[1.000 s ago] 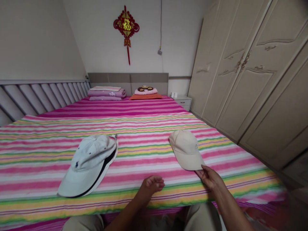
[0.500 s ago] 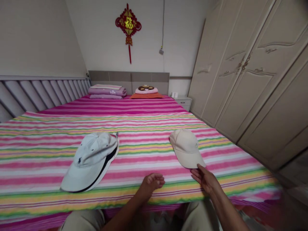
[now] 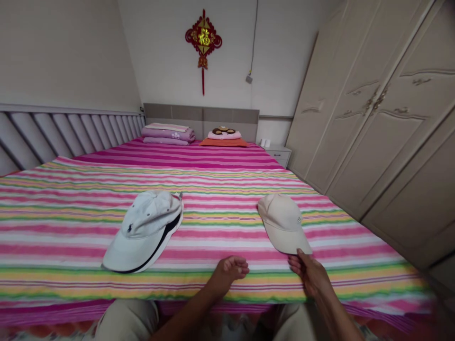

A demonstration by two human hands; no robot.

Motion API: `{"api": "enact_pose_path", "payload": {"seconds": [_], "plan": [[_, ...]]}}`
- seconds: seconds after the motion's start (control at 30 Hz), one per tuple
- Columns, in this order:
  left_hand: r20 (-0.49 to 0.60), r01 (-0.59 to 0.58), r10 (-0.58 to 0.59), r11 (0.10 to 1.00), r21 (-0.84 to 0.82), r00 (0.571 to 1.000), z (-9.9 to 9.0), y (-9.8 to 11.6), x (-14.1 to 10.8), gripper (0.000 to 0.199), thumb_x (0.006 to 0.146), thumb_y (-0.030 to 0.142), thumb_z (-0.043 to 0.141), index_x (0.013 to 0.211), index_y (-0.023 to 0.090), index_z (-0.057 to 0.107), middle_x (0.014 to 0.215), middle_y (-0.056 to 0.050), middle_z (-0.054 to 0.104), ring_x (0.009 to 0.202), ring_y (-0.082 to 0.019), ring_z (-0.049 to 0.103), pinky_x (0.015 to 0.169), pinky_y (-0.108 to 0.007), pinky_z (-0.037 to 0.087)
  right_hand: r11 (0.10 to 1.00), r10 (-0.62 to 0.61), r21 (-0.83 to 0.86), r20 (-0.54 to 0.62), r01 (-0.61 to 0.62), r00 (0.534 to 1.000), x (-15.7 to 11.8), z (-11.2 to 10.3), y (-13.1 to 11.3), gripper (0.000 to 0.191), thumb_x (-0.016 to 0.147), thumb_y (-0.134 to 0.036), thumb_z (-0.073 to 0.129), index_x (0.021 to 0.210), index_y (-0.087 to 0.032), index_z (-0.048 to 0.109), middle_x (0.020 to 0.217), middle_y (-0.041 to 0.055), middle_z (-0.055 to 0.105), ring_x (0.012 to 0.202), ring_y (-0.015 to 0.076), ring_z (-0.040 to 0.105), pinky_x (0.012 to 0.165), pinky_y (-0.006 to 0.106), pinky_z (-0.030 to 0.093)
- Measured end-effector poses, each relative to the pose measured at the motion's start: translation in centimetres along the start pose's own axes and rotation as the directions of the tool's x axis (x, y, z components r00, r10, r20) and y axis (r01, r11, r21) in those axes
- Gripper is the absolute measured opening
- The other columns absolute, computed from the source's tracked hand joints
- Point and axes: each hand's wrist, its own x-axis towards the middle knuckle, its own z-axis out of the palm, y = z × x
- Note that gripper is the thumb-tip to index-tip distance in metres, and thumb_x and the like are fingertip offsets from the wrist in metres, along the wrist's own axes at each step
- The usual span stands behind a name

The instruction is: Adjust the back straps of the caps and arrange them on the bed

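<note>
Two caps lie on a striped pink, green and yellow bedspread (image 3: 220,184). On the left is a pale blue-grey cap (image 3: 144,232) with a navy-trimmed brim and a small dark logo. To its right sits a beige cap (image 3: 282,222), brim towards me. My right hand (image 3: 308,273) is at that brim, its fingertips touching the near edge without lifting it. My left hand (image 3: 227,273) rests on the bedspread between the caps, fingers loosely curled, touching only the cloth.
A cream wardrobe (image 3: 377,128) with carved doors runs along the right side, and a padded grey wall panel (image 3: 60,135) along the left. Folded purple bedding (image 3: 168,135) and an orange cushion (image 3: 223,142) lie by the headboard (image 3: 201,113). My beige-trousered knees (image 3: 126,319) show below the bed edge.
The whole view has shifted to the right in the frame as my head moved. Both caps lie where they were, and my right fingers remain at the beige brim.
</note>
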Motion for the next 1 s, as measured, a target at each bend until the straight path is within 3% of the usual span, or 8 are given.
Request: {"api": "enact_pose_path", "payload": {"seconds": [0.3,0.33,0.4,0.47,0.57,0.73,0.87,1.0], "plan": [[-0.019,-0.009,0.009,0.999,-0.038,1.0,0.1,-0.5,-0.4,0.038,0.041,0.036,0.079,0.068,0.013,0.065,0.07,-0.007,0.063,0.068,-0.019,0.059,0.068,-0.034,0.041,0.963,-0.039,-0.27,-0.117,0.006,0.992,-2.0,0.8,0.9,0.021,0.067,-0.029,0.061,0.056,-0.017,0.049,0.037,-0.0011,0.054,0.032,0.0106,0.047,0.027,0.018,0.029],[-0.022,-0.007,0.006,0.999,-0.039,1.0,0.1,-0.6,-0.4,0.038,0.041,0.036,0.079,0.068,0.013,0.065,0.069,-0.007,0.062,0.069,-0.019,0.059,0.068,-0.035,0.041,0.924,-0.091,-0.381,-0.106,0.044,0.99,-2.5,1.1,1.3,0.023,0.067,-0.032,0.061,0.053,-0.017,0.049,0.034,-0.0029,0.05,0.03,0.0101,0.042,0.027,0.019,0.027],[-0.023,-0.003,0.002,0.999,-0.044,1.0,0.1,-0.6,-0.4,0.039,0.041,0.036,0.079,0.067,0.012,0.064,0.069,-0.007,0.062,0.068,-0.02,0.059,0.069,-0.037,0.041,0.702,-0.272,-0.68,0.022,0.214,0.962,-3.7,2.1,2.3,0.03,0.068,-0.038,0.057,0.047,-0.019,0.047,0.03,-0.0049,0.041,0.031,0.0102,0.039,0.031,0.021,0.028],[-0.01,0.009,-0.009,0.998,-0.066,1.0,0.1,-0.4,-0.5,0.039,0.042,0.035,0.078,0.069,0.012,0.063,0.071,-0.007,0.062,0.068,-0.02,0.06,0.071,-0.038,0.042,0.474,-0.364,-0.771,0.268,0.425,0.892,-4.8,3.5,3.5,0.036,0.071,-0.044,0.051,0.046,-0.02,0.045,0.033,-0.0042,0.043,0.035,0.0116,0.042,0.036,0.022,0.033],[-0.005,0.042,-0.042,0.993,-0.107,0.999,-0.4,0.4,-1.0,0.037,0.047,0.032,0.076,0.075,0.012,0.062,0.074,-0.007,0.064,0.067,-0.017,0.06,0.069,-0.035,0.043,0.308,-0.362,-0.676,0.568,0.67,0.739,-5.8,5.8,5.4,0.039,0.075,-0.052,0.041,0.055,-0.02,0.051,0.044,-0.0021,0.052,0.042,0.0139,0.049,0.043,0.023,0.038],[-0.208,0.034,-0.062,0.99,-0.135,0.976,-3.7,3.0,-4.1,0.034,0.052,0.028,0.073,0.079,0.012,0.06,0.069,-0.005,0.065,0.061,-0.015,0.061,0.058,-0.026,0.045,-0.016,-0.315,-0.603,0.76,0.798,0.568,-5.7,7.7,8.4,0.038,0.083,-0.048,0.034,0.062,-0.021,0.051,0.052,0.0,0.058,0.044,0.0149,0.054,0.043,0.023,0.035],[-0.525,-0.202,0.066,0.958,-0.205,0.848,-7.9,5.6,-7.9,0.024,0.064,0.023,0.067,0.083,0.013,0.058,0.07,-0.004,0.065,0.061,-0.011,0.061,0.057,-0.022,0.046,-0.291,-0.421,-0.509,0.828,0.81,0.37,-5.6,7.3,10.0,0.033,0.085,-0.042,0.035,0.066,-0.02,0.052,0.054,0.0013,0.058,0.048,0.0163,0.055,0.045,0.025,0.032],[-0.768,-0.359,0.057,0.904,-0.232,0.638,-11.3,7.4,-10.9,0.011,0.071,0.016,0.059,0.081,0.012,0.057,0.065,-0.003,0.064,0.056,-0.01,0.061,0.055,-0.021,0.049,-0.373,-0.466,-0.44,0.85,0.817,0.245,-5.7,7.2,10.3,0.029,0.087,-0.036,0.036,0.07,-0.019,0.052,0.057,0.0017,0.058,0.053,0.0162,0.056,0.05,0.026,0.032]]}}
